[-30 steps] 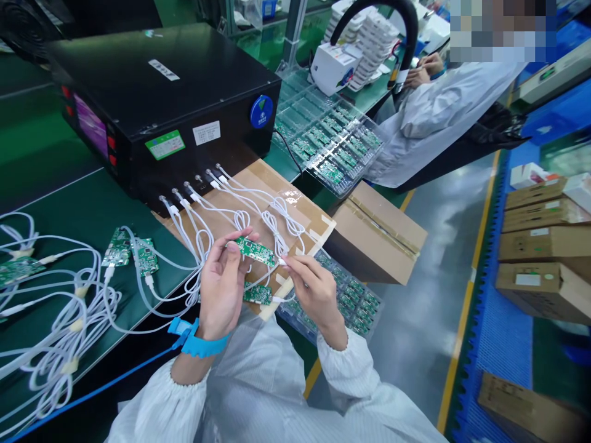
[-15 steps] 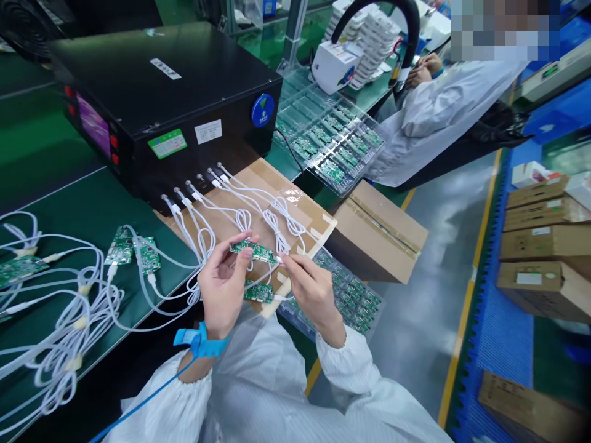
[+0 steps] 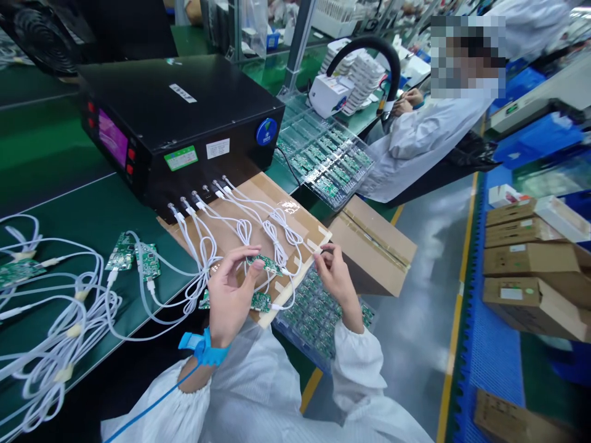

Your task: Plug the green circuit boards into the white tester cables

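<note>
My left hand (image 3: 233, 289), with a blue wrist strap (image 3: 205, 349) below it, pinches a narrow green circuit board (image 3: 268, 264) between thumb and fingers. A white plug (image 3: 287, 272) with a white cable meets the board's right end. My right hand (image 3: 337, 275) is apart from that board, at the right edge of the cardboard sheet (image 3: 302, 212). Its fingers are curled together; whether anything is between them is hidden. Below the held board lies another circuit board (image 3: 261, 302) with a white cable on its right end, partly covered by my left hand.
A black test box (image 3: 184, 104) with several white cables (image 3: 244, 231) stands behind. More cabled boards (image 3: 148, 261) lie left. Trays of boards (image 3: 323, 160) stand at the back and below (image 3: 309, 307). A carton (image 3: 373, 246) is at right; a co-worker (image 3: 425, 129) sits beyond.
My right hand has left the plug end of the held board and moved right to the cardboard's edge. My left hand keeps the board, now slightly lower. The whole view has shifted somewhat.
</note>
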`<state>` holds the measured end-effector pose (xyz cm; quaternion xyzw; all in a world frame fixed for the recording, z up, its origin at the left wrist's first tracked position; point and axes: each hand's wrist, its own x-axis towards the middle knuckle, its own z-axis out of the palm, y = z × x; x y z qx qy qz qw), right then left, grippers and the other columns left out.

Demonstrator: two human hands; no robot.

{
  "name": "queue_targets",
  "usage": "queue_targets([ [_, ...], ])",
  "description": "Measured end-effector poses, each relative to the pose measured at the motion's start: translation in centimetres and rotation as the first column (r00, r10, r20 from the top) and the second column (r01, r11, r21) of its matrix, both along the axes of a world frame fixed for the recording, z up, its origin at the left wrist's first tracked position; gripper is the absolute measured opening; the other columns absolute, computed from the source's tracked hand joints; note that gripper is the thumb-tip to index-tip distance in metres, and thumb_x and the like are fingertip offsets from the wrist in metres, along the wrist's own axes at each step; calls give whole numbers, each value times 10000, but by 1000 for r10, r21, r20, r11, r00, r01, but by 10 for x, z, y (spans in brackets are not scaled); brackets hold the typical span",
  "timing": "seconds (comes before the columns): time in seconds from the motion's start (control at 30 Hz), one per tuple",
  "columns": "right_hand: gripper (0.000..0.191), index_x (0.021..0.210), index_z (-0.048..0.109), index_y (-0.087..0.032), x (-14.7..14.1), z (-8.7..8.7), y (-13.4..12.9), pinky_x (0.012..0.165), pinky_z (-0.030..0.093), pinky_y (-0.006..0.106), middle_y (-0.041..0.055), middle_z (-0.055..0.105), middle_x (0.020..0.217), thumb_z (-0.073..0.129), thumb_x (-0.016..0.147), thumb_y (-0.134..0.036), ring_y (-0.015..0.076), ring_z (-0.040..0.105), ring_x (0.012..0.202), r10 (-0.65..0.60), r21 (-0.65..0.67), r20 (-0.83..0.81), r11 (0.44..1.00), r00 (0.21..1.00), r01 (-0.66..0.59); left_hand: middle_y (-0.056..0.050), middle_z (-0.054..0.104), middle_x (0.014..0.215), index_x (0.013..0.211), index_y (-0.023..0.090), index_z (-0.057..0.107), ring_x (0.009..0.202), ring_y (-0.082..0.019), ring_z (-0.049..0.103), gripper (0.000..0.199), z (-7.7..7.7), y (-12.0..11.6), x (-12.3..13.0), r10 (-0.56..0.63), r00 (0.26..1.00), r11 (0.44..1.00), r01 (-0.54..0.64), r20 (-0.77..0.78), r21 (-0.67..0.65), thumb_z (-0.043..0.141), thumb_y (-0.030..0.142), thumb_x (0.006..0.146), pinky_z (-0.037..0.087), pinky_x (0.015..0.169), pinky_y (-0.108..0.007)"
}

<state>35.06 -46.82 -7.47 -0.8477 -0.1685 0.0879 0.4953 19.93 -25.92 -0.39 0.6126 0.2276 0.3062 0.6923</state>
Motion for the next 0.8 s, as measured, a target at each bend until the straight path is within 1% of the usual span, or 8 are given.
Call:
queue_targets([
  [0.07,407,1029,535,-218,7,8,11,538,448,249,-73,589,638,666,940,-593,123,546,542,-95,208,-14,973,995,96,-82,754,1128,989,220,773,1099,-185,700,204,0,-1,1,-4,1000,1000,4,-10,2,809,391,883,557,976,-292],
  [0.17,393,981,609,-205,6,29,41,564,479,242,-19,676,739,725,908,-574,109,577,597,-265,445,-37,859,964,253,-69,739,1095,1000,220,767,924,-159,711,261,4,-4,1,-73,997,989,72,-2,-130,840,418,846,587,810,-257],
  [0.2,400,1005,646,-198,2,36,52,593,510,254,13,719,809,711,919,-583,115,609,636,-248,489,-55,838,967,243,-67,740,1071,1020,219,765,864,-151,710,289,5,-5,1,-110,994,978,107,-5,-176,839,436,843,593,780,-258],
  [0.27,462,1080,709,-190,-10,48,74,687,583,306,81,773,964,627,965,-630,148,683,746,-89,548,-87,827,992,122,-68,749,1002,1074,216,763,798,-153,713,343,9,-7,1,-177,984,958,166,-27,-233,803,488,869,609,786,-281],
  [0.33,518,1154,741,-195,-23,56,91,751,621,351,110,787,1056,569,991,-656,175,721,825,91,584,-109,811,990,-10,-75,759,952,1126,211,758,817,-171,732,393,10,-7,0,-214,975,946,193,-54,-260,747,536,906,621,847,-313],
  [0.4,476,1134,761,-207,-34,59,101,756,635,352,91,798,1018,630,969,-634,176,731,819,176,592,-123,803,977,-70,-83,773,990,1143,215,749,844,-176,743,411,10,-6,1,-215,974,941,186,-73,-284,734,553,911,624,866,-319],
  [0.57,349,933,734,-212,-39,62,106,701,648,312,22,785,829,852,816,-519,157,732,712,203,596,-186,801,961,-53,-79,769,1008,1092,199,737,808,-157,730,423,5,-4,6,-201,976,932,166,-79,-322,794,548,860,635,816,-306],
  [0.8,374,998,681,-222,-39,63,105,762,676,339,30,789,951,863,802,-483,166,762,777,215,615,-207,787,954,-44,-61,746,943,1066,192,727,799,-151,724,419,5,-5,9,-207,977,923,177,-53,-342,808,542,851,640,830,-310],
])
